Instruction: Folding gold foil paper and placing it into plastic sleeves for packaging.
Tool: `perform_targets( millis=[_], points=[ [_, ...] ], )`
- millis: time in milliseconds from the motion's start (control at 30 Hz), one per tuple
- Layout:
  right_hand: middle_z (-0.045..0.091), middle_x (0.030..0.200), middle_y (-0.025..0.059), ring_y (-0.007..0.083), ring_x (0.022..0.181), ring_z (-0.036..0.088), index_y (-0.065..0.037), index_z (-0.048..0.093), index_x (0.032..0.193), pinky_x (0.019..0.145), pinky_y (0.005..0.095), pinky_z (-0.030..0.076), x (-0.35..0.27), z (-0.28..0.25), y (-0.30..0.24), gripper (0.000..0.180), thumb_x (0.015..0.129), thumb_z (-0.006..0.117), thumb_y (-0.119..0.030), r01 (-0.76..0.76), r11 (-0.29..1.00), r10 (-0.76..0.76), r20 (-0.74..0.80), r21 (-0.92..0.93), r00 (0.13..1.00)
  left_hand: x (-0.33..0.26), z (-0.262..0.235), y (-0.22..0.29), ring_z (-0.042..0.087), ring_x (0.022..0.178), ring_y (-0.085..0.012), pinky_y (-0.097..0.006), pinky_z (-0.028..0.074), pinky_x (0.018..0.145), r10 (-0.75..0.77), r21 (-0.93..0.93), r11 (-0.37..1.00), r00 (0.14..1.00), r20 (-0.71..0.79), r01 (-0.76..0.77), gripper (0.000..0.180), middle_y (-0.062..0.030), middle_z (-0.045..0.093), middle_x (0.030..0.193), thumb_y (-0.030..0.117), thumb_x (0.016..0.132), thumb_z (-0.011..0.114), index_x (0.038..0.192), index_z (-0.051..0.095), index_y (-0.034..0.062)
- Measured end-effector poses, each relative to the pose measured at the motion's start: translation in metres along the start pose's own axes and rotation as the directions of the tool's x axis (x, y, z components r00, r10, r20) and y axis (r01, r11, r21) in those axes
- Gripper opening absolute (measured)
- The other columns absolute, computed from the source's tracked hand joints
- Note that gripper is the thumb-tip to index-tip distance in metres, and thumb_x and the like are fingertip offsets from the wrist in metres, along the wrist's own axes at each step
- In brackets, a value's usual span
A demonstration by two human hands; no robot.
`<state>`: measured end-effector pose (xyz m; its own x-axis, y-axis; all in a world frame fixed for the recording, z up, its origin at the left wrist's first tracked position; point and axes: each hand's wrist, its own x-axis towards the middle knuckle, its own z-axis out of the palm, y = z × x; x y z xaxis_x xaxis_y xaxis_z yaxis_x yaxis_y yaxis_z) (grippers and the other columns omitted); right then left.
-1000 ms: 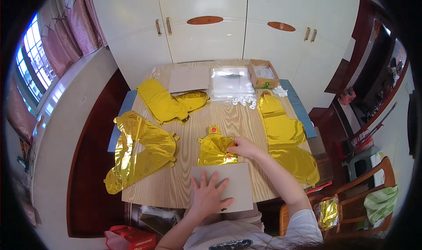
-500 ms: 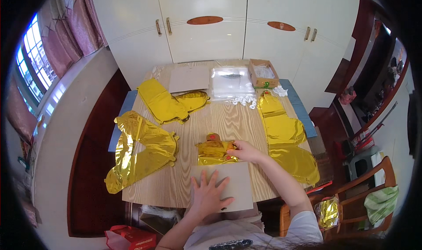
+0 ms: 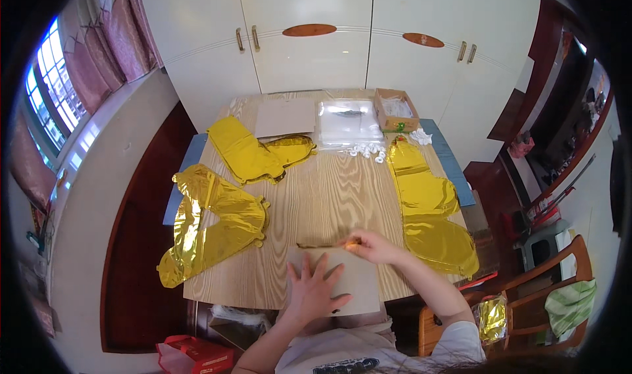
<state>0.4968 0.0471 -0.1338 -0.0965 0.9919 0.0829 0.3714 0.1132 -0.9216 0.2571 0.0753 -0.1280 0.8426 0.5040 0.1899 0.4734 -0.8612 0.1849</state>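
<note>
Along the near edge of the bench [image 3: 329, 206], we are pressing down a grey card [image 3: 363, 283] with our left hand [image 3: 317, 294], whose grip is lying open, palm down, the fingers spreading wide over the surface. Our right hand [image 3: 370, 246] is working at the card's far right corner, and its grip is pinching a gold foil sheet [image 3: 316, 246], which is showing only as a thin dark strip along the card's far edge; our fingers are hiding its right end. Over on the left, a wrinkled foil shape [image 3: 240, 219] is reaching past the bench's side, and beyond it a bent foil shape [image 3: 240, 151] is lying flat. On the right, a long foil shape [image 3: 428, 206] is stretching toward us, well apart from the card. Toward the back, a second card [image 3: 286, 116] is lying beside some clear plastic bags [image 3: 349, 125], and a small cardboard box [image 3: 398, 124] is standing to their right. Little white rings [image 3: 368, 151] are clustering just in front of the bags, and a crumpled white tissue [image 3: 420, 136] is sitting near the box. White cupboards [image 3: 309, 61] are rising behind the bench, a striped green cloth [image 3: 571, 306] is hanging on the wooden chair [image 3: 582, 259] to our right, and a red bag [image 3: 207, 357] is standing below at our left.
</note>
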Motion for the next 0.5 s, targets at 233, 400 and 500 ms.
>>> perform_targets(
  millis=[233, 400, 500],
  points=[
    [0.066, 0.113, 0.0123, 0.0316, 0.102, 0.065, -0.003, 0.054, 0.099, 0.087, 0.0380, 0.053, -0.023, 0.020, 0.011, 0.030, 0.076, 0.047, 0.013, 0.215, 0.944, -0.211, 0.041, -0.251, 0.977, -0.002, 0.013, -0.006, 0.048, 0.129, -0.0339, -0.079, 0.016, 0.101, -0.030, -0.038, 0.999, 0.994, 0.105, 0.034, 0.081, -0.0083, 0.051, 0.141, 0.069, 0.073, 0.063, 0.139, 0.051, 0.0242],
    [0.065, 0.113, 0.0121, 0.0314, 0.104, 0.064, -0.004, 0.057, 0.106, 0.086, 0.0382, 0.054, -0.028, 0.025, 0.009, 0.033, 0.077, 0.050, 0.010, 0.231, 0.890, -0.218, 0.078, -0.394, 0.973, -0.002, 0.011, -0.006, 0.049, 0.128, -0.0326, -0.078, 0.013, 0.104, -0.072, -0.106, 0.990, 0.983, 0.170, 0.091, 0.081, -0.0073, 0.053, 0.139, 0.069, 0.072, 0.063, 0.137, 0.052, 0.0220],
    [0.064, 0.115, 0.0128, 0.0309, 0.106, 0.064, -0.004, 0.058, 0.110, 0.088, 0.0390, 0.054, -0.028, 0.027, 0.012, 0.034, 0.078, 0.053, 0.007, 0.298, 0.815, -0.291, 0.094, -0.498, 0.952, -0.003, 0.015, -0.006, 0.048, 0.129, -0.0347, -0.078, 0.009, 0.104, -0.063, -0.115, 0.991, 0.996, 0.056, 0.069, 0.079, -0.0124, 0.055, 0.137, 0.072, 0.075, 0.059, 0.134, 0.056, 0.0187]
  ],
)
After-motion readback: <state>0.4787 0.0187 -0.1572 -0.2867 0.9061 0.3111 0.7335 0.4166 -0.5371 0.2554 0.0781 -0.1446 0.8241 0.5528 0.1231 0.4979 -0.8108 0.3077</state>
